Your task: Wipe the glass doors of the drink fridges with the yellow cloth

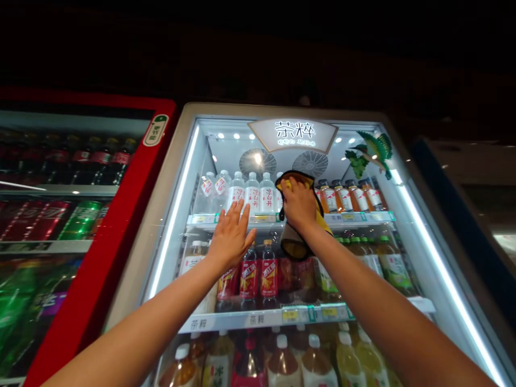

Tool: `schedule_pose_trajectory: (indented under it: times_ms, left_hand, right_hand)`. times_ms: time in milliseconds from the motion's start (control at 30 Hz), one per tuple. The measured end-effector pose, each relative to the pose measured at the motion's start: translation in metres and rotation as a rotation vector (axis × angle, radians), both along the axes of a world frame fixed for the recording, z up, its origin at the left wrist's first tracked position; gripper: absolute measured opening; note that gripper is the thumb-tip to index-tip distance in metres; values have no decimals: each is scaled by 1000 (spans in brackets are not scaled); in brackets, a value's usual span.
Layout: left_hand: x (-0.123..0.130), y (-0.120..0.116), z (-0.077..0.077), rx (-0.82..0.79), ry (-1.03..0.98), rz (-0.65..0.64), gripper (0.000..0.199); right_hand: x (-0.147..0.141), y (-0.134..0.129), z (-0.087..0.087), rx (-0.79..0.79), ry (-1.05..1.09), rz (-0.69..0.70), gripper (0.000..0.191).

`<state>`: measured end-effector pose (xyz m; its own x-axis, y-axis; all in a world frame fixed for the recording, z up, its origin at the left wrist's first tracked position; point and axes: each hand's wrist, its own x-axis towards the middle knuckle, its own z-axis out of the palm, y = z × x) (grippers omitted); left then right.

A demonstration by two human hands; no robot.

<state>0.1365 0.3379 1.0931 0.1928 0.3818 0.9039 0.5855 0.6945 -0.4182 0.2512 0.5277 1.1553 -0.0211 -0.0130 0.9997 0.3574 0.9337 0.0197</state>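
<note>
A yellow and grey cloth with black edging (pixel 293 240) is bunched under my right hand (pixel 299 204), whose fingers press it against the glass door of a lit drinks fridge (pixel 183 156). To the left, my left hand (pixel 231 234) is stretched out flat on or just before the same glass, fingers apart and holding nothing. Behind the glass, clear water bottles (pixel 252 192) stand on the upper shelf between my hands. Red-labelled tea bottles (pixel 269 271) sit on the shelf below. Part of the cloth is hidden by my right hand and forearm.
A red-framed fridge (pixel 133 215) with cola bottles and cans stands close on the left. Green leaf decoration (pixel 368 153) shows at the upper right of the lit fridge, beside a fan-shaped sign (pixel 294 135). More bottles (pixel 282 360) fill the lower shelf.
</note>
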Motion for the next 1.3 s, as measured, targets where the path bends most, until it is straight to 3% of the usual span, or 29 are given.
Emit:
schedule_pose_trajectory:
  times_ms: [67,133,233,300,367,433,500,600,667,733,800,867,967,1067,1167,1233,1300]
  left_hand:
    - [6,15,9,20,-5,7,63]
    - [13,32,20,50,-17,5,64]
    - [22,50,32,70,-31,-14,63]
    - [27,56,34,67,-27,-29,62]
    - [32,60,34,60,-14,-43,60]
    - [38,68,33,43,5,-53,58]
    - [45,81,34,17,25,-59,58]
    - [58,103,36,-18,56,-65,59]
    - [64,115,36,-44,65,-62,61]
    - [67,121,34,-69,61,-51,62]
    - [69,123,29,-67,49,-40,61]
    - [72,124,24,-50,40,-37,60]
    - [82,136,20,-55,35,-46,60]
    - [96,160,18,-79,37,-55,60]
    - [107,182,17,-84,34,-60,59]
    - [110,191,15,-71,35,-77,58]
    - [112,197,13,-46,35,-102,58]
  right_hand:
    - [2,0,4,107,-93,32,54]
    - [10,8,23,162,-144,59,52]
    - [29,34,46,110,-129,45,53]
    - [40,54,42,9,-57,9,54]
    - [45,66,25,-66,2,-22,54]
    - [45,69,8,-53,-9,-27,56]
    - [44,68,4,29,-70,-5,56]
    - [49,77,28,106,-115,26,53]
    - [61,97,48,65,-87,32,53]
    - [73,123,55,-28,-18,24,53]
    - [81,145,44,-121,64,-5,53]
    - [84,156,23,-172,115,-42,54]
    - [83,156,0,-117,53,-47,54]
    - [90,159,12,-7,-59,-15,53]
    - [106,181,32,-35,-61,-21,53]
    - [116,198,30,-122,5,-37,54]
    - [119,209,14,-191,73,-57,54]
